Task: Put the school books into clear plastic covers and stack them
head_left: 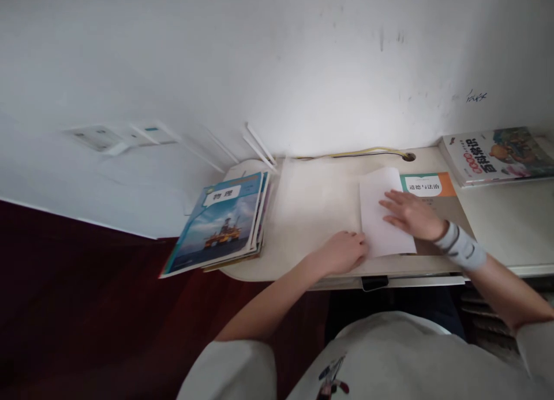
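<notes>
A textbook (445, 212) with a green, orange and brown cover lies on the white desk. White paper (378, 201) covers its left part; I cannot tell whether this is one loose sheet or a folded one. My right hand (411, 214), with a grey band on the wrist, rests on the paper with its fingers stretched out and apart. At the paper's lower left corner, my left hand (346, 251) has its fingers curled in against the edge. The fingertips there are partly hidden.
A stack of books with a blue physics textbook (216, 224) on top juts over the desk's left end. Another thick book (497, 154) lies at the back right. Along the wall a yellow cable (367, 152) runs into a round hole (408, 157). A wall socket (97, 139) is at left.
</notes>
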Motion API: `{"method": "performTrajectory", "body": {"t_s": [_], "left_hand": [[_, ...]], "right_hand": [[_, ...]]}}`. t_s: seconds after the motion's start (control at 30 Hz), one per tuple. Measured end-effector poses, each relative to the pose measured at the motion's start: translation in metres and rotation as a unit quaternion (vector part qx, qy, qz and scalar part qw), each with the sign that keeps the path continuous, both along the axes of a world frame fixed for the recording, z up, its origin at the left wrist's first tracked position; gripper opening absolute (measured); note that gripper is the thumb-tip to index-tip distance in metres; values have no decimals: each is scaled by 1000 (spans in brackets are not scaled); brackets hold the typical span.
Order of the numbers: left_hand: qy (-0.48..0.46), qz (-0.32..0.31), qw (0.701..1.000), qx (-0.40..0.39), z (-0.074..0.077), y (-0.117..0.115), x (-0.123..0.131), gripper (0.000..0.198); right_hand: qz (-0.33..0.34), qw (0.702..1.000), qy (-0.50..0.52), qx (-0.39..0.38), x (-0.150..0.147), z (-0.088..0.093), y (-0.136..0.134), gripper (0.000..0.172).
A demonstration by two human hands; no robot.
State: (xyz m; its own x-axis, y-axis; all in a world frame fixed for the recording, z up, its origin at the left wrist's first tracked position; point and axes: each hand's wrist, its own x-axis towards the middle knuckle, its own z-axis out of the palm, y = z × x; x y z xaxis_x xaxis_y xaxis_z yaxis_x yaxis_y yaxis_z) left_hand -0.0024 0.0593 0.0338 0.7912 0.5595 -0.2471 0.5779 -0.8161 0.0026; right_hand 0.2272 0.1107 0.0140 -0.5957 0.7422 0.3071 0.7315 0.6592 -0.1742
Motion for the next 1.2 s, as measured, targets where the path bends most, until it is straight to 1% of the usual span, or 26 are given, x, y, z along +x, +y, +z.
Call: {"method": "performTrajectory", "body": {"t_s": [0.07, 0.1, 0.17, 0.23, 0.3, 0.37, 0.47, 0.6, 0.7, 0.8, 0.87, 0.97, 1.03, 1.13, 1.2], "left_hand": [[-4, 4, 1000, -5, 0, -1, 2, 20], [-3, 0, 1000, -7, 1, -1, 3, 20], [2, -6, 1000, -6, 1, 0, 6, 20], [4, -1, 1000, -1, 2, 1, 9, 23], [2, 13, 1000, 11, 2, 1, 11, 31], [2, 28, 999, 23, 0, 0, 13, 35], [11, 57, 998, 27, -3, -1, 14, 27], [24, 88, 996, 11, -4, -2, 14, 20], [29, 67, 997, 4, -3, -2, 15, 12], [34, 27, 999, 3, -2, -3, 15, 14], [29, 10, 1000, 3, -1, -2, 14, 10], [15, 7, 1000, 11, 1, 1, 13, 20], [9, 10, 1000, 24, 4, 1, 15, 22], [-15, 18, 998, 66, 5, -5, 27, 24], [-56, 13, 993, 104, 0, -12, 41, 28]], "right_hand": [[18, 998, 45, -30, 11, 0, 46, 45], [4, 996, 77, -39, 14, -3, 69, 47], [-51, 985, 151, -59, 15, -13, 109, 50], [-101, 963, 227, -102, 11, -26, 137, 51], [-131, 942, 275, -139, 6, -38, 150, 49], [-141, 934, 291, -153, 2, -48, 153, 46], [-141, 932, 299, -148, 0, -57, 151, 43], [-134, 930, 313, -139, 2, -62, 150, 43], [-121, 933, 311, -132, 2, -65, 151, 42], [-119, 939, 299, -123, 1, -68, 152, 40], [-121, 943, 288, -117, 1, -69, 152, 38], [-131, 947, 273, -107, -1, -71, 152, 36], [-139, 948, 266, -102, -3, -71, 151, 34], [-149, 949, 261, -97, -6, -71, 150, 33], [-151, 948, 263, -97, -8, -71, 150, 34]]}}
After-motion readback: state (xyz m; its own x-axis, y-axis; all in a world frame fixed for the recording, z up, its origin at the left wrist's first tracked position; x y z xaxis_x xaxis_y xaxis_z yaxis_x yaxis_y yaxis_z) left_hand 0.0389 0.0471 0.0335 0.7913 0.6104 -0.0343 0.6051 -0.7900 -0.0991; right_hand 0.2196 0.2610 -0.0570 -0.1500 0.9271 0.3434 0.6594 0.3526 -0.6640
